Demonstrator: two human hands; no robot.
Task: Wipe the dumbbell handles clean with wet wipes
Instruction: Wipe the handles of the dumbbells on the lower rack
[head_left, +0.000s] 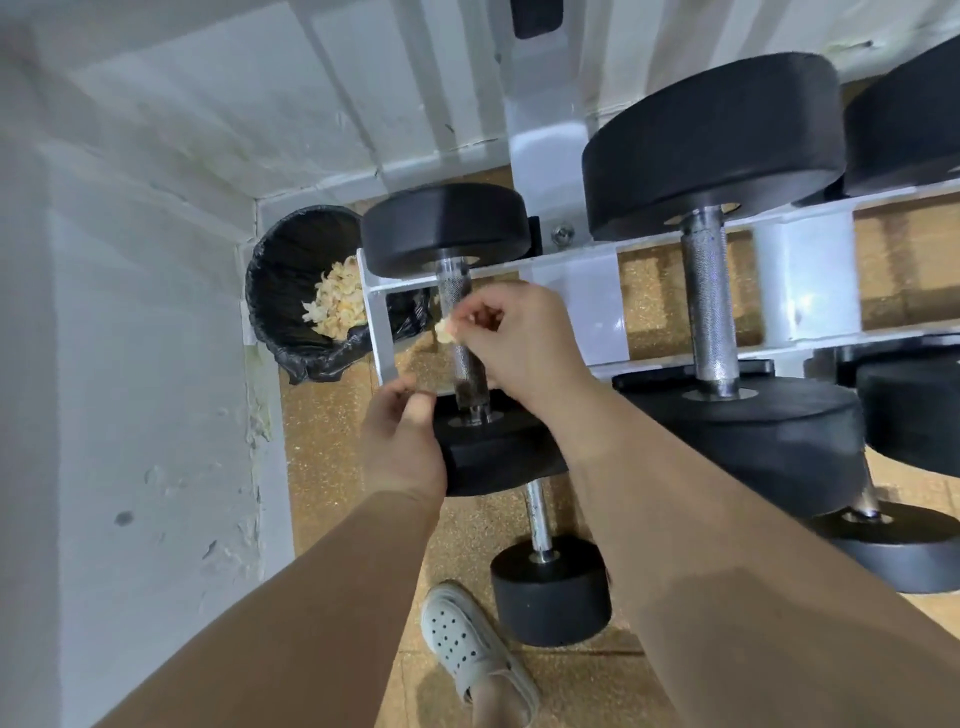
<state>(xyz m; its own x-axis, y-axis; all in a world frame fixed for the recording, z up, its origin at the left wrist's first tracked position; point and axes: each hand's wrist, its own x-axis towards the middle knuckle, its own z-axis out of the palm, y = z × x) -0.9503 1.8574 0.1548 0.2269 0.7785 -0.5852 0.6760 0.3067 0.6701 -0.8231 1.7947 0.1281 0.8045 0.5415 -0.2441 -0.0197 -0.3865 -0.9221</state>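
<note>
Both grips were at the leftmost dumbbell (444, 228) on the rack (587, 270): my right grip (511, 332) pinched a crumpled wet wipe (445, 327) at its knurled handle (467, 364); my left grip (402, 431) curled beside the near head, its hold unclear.

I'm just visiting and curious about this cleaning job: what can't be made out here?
All in the head view:
- Dumbbell handle: middle hidden behind the right hand.
- Wipe: mostly hidden by that hand's fingers.
- Left hand: whether its pinched fingertips hold anything, too small to tell.
- Bin: near side hidden by the rack.
- Far-right dumbbell: cut off by the frame edge.
</note>
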